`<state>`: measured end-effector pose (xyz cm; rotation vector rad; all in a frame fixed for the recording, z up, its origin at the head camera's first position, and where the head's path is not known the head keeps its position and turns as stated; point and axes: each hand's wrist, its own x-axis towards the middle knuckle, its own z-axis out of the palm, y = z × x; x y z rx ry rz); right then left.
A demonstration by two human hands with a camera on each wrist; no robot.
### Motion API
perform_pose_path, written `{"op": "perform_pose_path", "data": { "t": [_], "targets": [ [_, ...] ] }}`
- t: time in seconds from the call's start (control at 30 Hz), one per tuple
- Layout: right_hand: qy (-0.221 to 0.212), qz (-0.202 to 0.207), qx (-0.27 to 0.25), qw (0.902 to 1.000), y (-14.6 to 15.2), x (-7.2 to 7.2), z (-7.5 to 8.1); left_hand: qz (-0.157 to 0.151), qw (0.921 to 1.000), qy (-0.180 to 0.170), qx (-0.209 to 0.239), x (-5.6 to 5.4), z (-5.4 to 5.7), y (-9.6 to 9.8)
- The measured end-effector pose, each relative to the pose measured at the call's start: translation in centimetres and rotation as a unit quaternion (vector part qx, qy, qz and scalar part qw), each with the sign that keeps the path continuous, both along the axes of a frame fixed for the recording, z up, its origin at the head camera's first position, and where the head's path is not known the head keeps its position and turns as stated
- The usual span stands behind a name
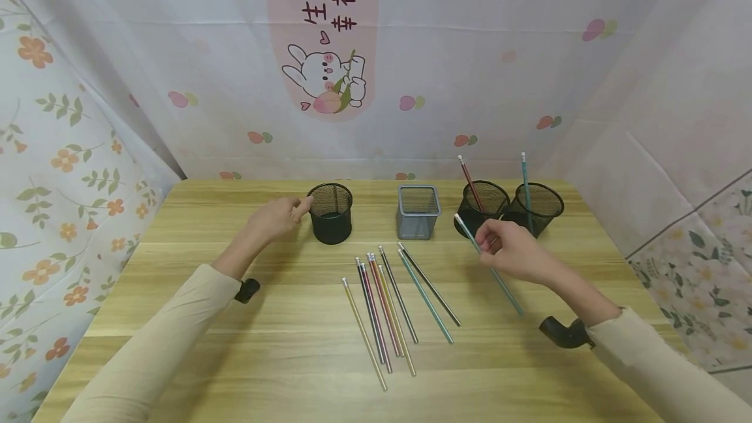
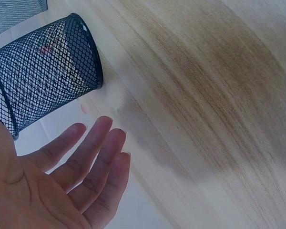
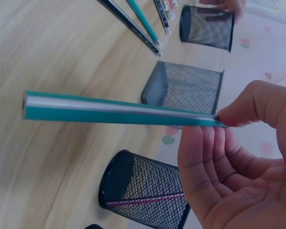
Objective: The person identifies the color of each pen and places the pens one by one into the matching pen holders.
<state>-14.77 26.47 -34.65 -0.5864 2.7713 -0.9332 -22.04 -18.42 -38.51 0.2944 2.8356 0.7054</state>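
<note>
My right hand pinches a teal pencil between thumb and fingertips. The pencil slants, its white eraser end up toward the right-hand cups and its flat unsharpened end toward me. My left hand is at the rim of a round black mesh cup on the left. In the left wrist view its fingers are loosely extended beside the cup. A black mesh cup near my right hand has a dark red pencil in it. The black cup farther right contains another teal pencil.
Between the round cups stands a square grey mesh cup. Several pencils lie in a loose fan mid-table, among them a gold pencil, a teal pencil and a black pencil. A printed curtain hangs behind the wooden table.
</note>
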Motion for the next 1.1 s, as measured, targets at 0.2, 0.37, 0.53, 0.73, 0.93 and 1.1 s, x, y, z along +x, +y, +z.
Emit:
{"op": "perform_pose_path", "data": {
  "t": [0.2,0.37,0.53,0.73,0.93,1.1],
  "targets": [
    [0.005,-0.003,-0.006,1.0000,0.4,-0.1,0.6,0.000,1.0000,0.000,-0.003,-0.1,0.0,0.0],
    [0.019,-0.004,-0.016,0.9997,0.8,-0.2,1.2,0.001,1.0000,-0.001,-0.003,-0.1,0.0,-0.1],
    [0.020,-0.010,-0.031,0.9993,1.4,-0.2,1.8,0.004,1.0000,-0.006,-0.004,-0.1,-0.1,-0.1],
    [0.037,-0.023,-0.038,0.9984,2.2,-0.4,2.7,0.002,1.0000,0.001,-0.002,-0.1,-0.1,-0.1],
    [0.059,-0.034,-0.042,0.9968,2.9,-0.6,3.1,0.002,1.0000,0.002,-0.002,-0.1,-0.2,-0.1],
    [0.076,-0.044,-0.051,0.9948,3.7,-0.9,3.1,0.001,1.0000,0.000,-0.004,-0.2,-0.2,-0.1]
  ]
}}
